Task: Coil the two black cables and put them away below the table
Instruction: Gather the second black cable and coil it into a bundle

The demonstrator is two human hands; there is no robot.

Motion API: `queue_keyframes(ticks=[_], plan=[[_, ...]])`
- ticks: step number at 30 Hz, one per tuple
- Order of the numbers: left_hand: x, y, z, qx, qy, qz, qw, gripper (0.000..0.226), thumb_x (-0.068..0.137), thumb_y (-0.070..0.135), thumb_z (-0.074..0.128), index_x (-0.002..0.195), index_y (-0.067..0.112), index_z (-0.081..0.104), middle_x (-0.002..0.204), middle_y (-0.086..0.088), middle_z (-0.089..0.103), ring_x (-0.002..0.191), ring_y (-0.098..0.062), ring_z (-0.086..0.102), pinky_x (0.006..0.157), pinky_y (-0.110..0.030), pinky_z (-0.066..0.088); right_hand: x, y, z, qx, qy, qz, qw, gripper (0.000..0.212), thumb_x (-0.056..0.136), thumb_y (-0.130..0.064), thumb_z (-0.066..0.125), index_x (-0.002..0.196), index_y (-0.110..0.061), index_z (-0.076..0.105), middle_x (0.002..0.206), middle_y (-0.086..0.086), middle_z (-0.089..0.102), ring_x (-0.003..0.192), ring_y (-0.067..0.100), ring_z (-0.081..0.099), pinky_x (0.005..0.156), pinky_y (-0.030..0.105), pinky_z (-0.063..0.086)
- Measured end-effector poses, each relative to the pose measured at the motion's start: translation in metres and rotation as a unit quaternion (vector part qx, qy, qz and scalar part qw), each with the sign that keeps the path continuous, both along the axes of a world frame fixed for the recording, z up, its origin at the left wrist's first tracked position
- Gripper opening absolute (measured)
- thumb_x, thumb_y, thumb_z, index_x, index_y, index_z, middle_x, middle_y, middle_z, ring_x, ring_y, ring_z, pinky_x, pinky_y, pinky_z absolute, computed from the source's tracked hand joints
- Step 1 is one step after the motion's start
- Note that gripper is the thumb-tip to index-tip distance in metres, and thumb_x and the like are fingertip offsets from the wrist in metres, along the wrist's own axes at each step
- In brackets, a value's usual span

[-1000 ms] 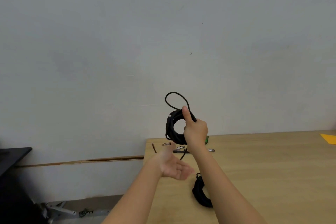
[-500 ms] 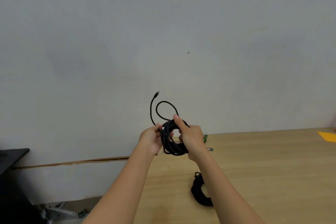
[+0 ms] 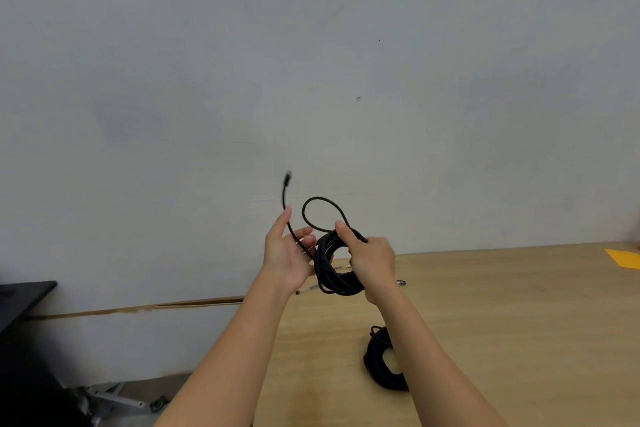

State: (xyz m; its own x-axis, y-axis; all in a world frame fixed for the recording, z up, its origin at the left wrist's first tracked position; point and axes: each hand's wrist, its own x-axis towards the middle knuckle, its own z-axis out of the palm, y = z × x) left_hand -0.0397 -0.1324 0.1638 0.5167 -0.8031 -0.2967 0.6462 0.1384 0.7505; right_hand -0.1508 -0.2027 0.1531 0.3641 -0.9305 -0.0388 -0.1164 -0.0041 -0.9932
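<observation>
A black cable coil (image 3: 330, 269) is held up in the air above the far left corner of the wooden table (image 3: 502, 322). My right hand (image 3: 372, 260) grips the coil from its right side, thumb on top. A small loose loop rises above the coil. The cable's free end with its plug (image 3: 287, 177) sticks up to the left, and my left hand (image 3: 285, 253) holds this end between thumb and fingers, right beside the coil. A second black cable coil (image 3: 381, 362) lies flat on the table, partly hidden by my right forearm.
Small metal parts (image 3: 401, 283) lie on the table behind the hands. An orange sheet (image 3: 625, 257) sits at the far right edge. A black surface (image 3: 20, 295) and a metal stand base (image 3: 114, 399) are on the left, beyond the table's left edge.
My left hand rose from below and took hold of the cable's free end beside the coil. The free end swung up to the left, and the coil came slightly lower.
</observation>
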Motion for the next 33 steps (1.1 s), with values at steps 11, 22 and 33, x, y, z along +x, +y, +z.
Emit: queue_keyframes(ticks=[11, 22, 33], plan=[[-0.007, -0.007, -0.012, 0.165, -0.062, 0.121, 0.977, 0.017, 0.084, -0.002, 0.055, 0.101, -0.001, 0.053, 0.103, -0.017, 0.057, 0.078, -0.031, 0.059, 0.07, -0.042, 0.051, 0.0, 0.001, 0.002, 0.022, -0.036, 0.058, 0.997, 0.052, 0.077, -0.055, 0.068, 0.059, -0.011, 0.046, 0.05, -0.002, 0.033, 0.047, 0.016, 0.03, 0.051, 0.028, 0.028], [-0.003, 0.006, -0.009, 0.129, -0.424, -0.047, 0.895, 0.024, 0.086, -0.001, 0.043, 0.085, -0.001, 0.068, 0.081, -0.019, 0.067, 0.078, -0.031, 0.063, 0.075, -0.036, 0.051, -0.001, -0.005, -0.003, 0.018, -0.039, 0.042, 0.998, 0.051, 0.077, -0.054, 0.069, 0.064, -0.01, 0.046, 0.047, -0.004, 0.028, 0.046, 0.016, 0.026, 0.049, 0.028, 0.024], [-0.03, 0.0, -0.019, 0.001, -0.158, -0.033, 0.987, 0.042, 0.099, 0.035, 0.035, 0.104, 0.005, 0.064, 0.078, -0.01, 0.06, 0.072, -0.022, 0.057, 0.071, -0.035, 0.047, 0.002, 0.0, 0.004, 0.054, -0.065, 0.006, 0.996, 0.051, 0.076, -0.055, 0.069, 0.067, -0.005, 0.063, 0.06, 0.004, 0.051, 0.052, 0.017, 0.043, 0.054, 0.029, 0.038]])
